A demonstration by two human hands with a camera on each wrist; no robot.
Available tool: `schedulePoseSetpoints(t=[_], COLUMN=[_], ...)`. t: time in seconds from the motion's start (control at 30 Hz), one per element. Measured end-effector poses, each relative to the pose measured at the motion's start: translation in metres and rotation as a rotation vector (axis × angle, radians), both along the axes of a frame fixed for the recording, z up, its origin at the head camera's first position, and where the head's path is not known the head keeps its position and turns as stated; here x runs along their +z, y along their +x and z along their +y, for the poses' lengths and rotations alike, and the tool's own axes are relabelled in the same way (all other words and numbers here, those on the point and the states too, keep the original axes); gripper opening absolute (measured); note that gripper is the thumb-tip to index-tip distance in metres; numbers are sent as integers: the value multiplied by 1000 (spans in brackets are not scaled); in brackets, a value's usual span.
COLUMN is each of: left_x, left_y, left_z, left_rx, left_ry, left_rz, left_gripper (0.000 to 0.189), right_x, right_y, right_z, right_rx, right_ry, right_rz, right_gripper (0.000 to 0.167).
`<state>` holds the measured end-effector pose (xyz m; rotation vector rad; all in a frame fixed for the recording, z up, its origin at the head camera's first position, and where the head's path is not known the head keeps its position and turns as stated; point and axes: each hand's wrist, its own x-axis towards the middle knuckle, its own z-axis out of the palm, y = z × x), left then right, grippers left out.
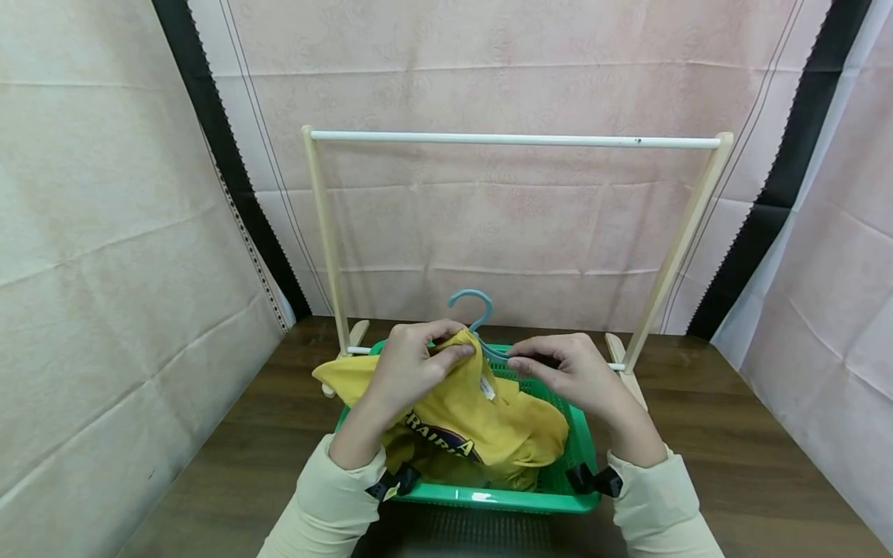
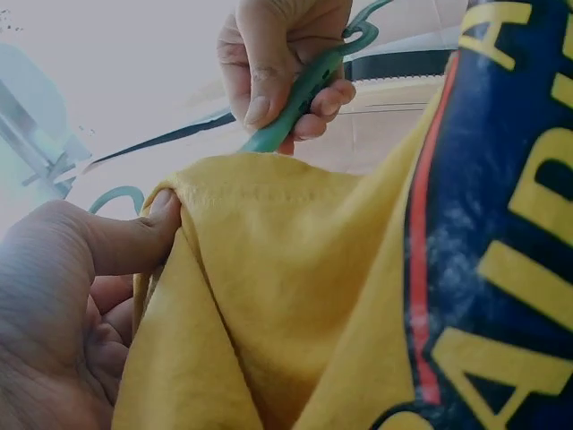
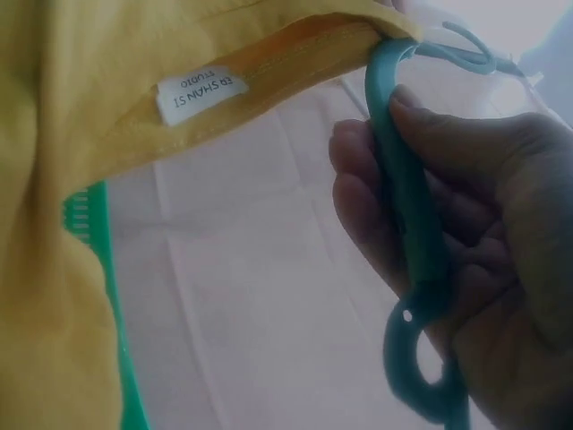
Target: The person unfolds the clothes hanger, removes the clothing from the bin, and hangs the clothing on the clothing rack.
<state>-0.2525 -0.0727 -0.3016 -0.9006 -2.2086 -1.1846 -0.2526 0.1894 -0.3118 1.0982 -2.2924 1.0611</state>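
A yellow T-shirt with dark printed lettering hangs bunched over a green basket. At its neckline my left hand pinches the fabric between thumb and fingers; the left wrist view shows the thumb on the collar edge. My right hand grips one arm of a blue-green hanger, thumb on one side and fingers on the other. The hanger's other end goes into the neck opening, hidden by the cloth, and its hook points up above the collar. A white label shows inside the neck.
The green basket stands on a dark wooden table beneath both forearms. Behind it rises a clothes rack with a white top bar and pale side posts. Light cloth walls enclose the back and sides.
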Motion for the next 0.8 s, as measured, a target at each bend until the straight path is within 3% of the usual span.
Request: schedulePoseSetpoints(t=[0.2,0.43,0.6,0.7,0.8], left_x=[1,1,1,1,1], left_y=[-1,-4,-5,-6,-7], left_z=[-3,-6,-8,-9,-10], left_rx=[7,14,13,11,1], left_ry=[-11,-15,-21,-17,-14], left_rz=[6,18,20,21,23], left_gripper=[11,11,12,14,16], right_x=[3,11,11,4,-4], right_y=[4,13,19,18,12], right_z=[-1,-6,-12,-17,-22], right_rx=[-10,125,235,213,189], right_ry=[-18,-111,-20,114,233], right_rz=[121,168,-9,-125,-165], right_gripper=[21,30,24,23,31])
